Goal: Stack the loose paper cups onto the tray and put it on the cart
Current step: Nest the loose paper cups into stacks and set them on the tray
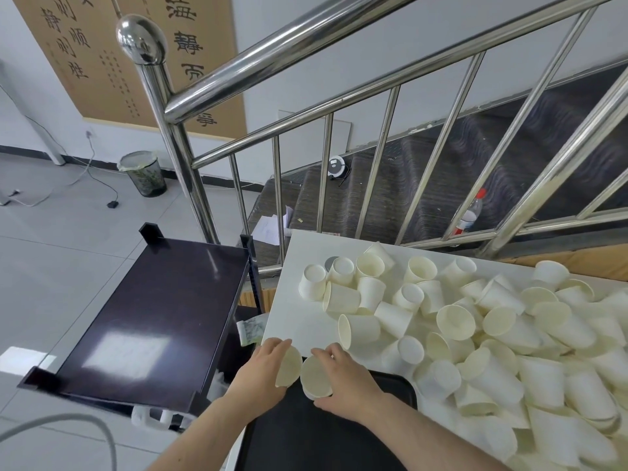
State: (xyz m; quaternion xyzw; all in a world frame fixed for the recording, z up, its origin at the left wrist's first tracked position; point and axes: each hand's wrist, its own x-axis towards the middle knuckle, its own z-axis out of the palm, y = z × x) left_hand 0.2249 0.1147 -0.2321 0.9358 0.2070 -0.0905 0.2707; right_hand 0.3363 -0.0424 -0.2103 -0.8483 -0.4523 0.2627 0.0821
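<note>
A heap of loose white paper cups [475, 321] covers the right side of the white table [299, 300]. A black tray [323, 433] lies at the table's near edge, below my hands. My left hand [263, 368] grips one paper cup [289, 367], its mouth turned toward me. My right hand [343, 375] grips another cup [314, 377], also with its open mouth showing. The two cups sit side by side, rims nearly touching, above the tray's far edge. The dark cart [153, 317] stands to the left of the table.
A steel stair railing [306, 49] rises behind the table, with dark stairs beyond. A mesh waste bin [144, 173] and cables lie on the tiled floor at left. A plastic bottle [470, 214] stands on a step. A grey hose [68, 423] curves at bottom left.
</note>
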